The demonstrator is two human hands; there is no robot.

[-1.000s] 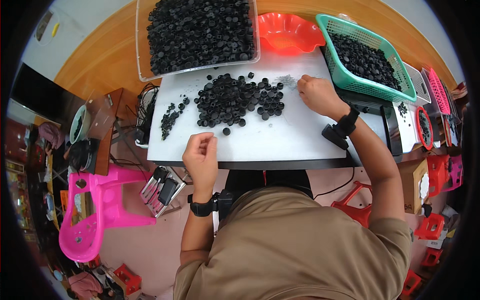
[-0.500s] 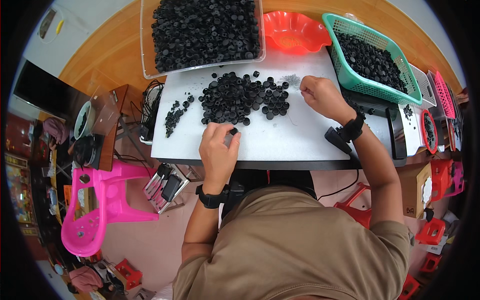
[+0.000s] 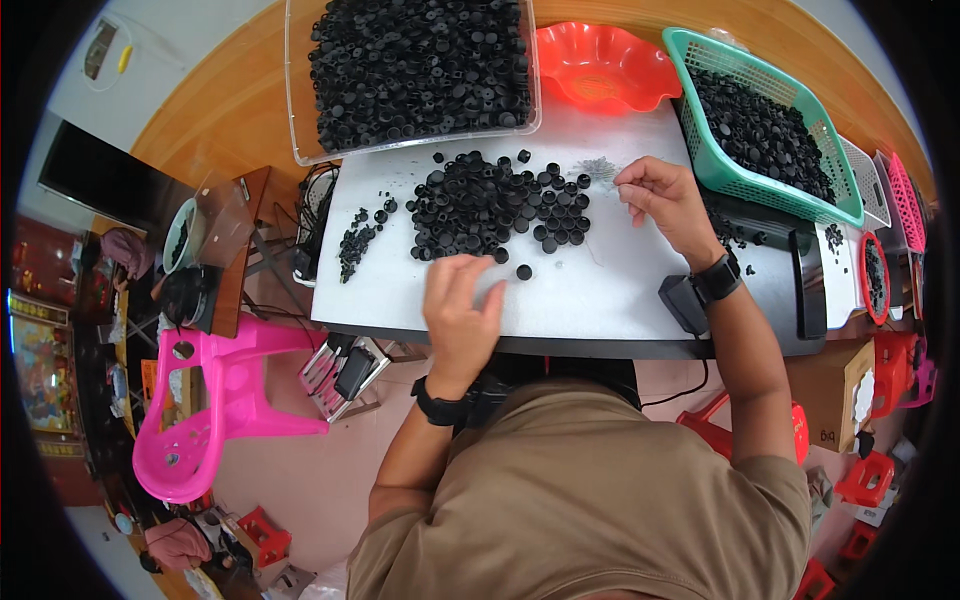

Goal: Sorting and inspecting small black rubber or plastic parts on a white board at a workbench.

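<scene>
My left hand (image 3: 462,312) hovers over the near part of the white work surface (image 3: 600,300), fingers apart, with nothing visible in it. Just off its fingertips, a single round black cap (image 3: 524,272) lies apart from the others. Beyond it is a heap of black caps (image 3: 465,205), with a flatter cluster of caps (image 3: 562,210) at its right edge. My right hand (image 3: 665,205) is closed in a pinch beside a small patch of thin grey pins (image 3: 597,168); whatever is between its fingertips is too small to make out.
Small black parts (image 3: 355,243) lie left of the heap. A clear bin (image 3: 292,95) full of black parts stands at the back, beside a red wavy-edged dish (image 3: 605,65). On the right is a green basket (image 3: 740,180) of black parts. A pink plastic chair (image 3: 235,400) stands left.
The cap that was in my left hand's fingers now lies on the white surface, and those fingers have spread. My right hand's fingers have stretched out into a pinch by the pins.
</scene>
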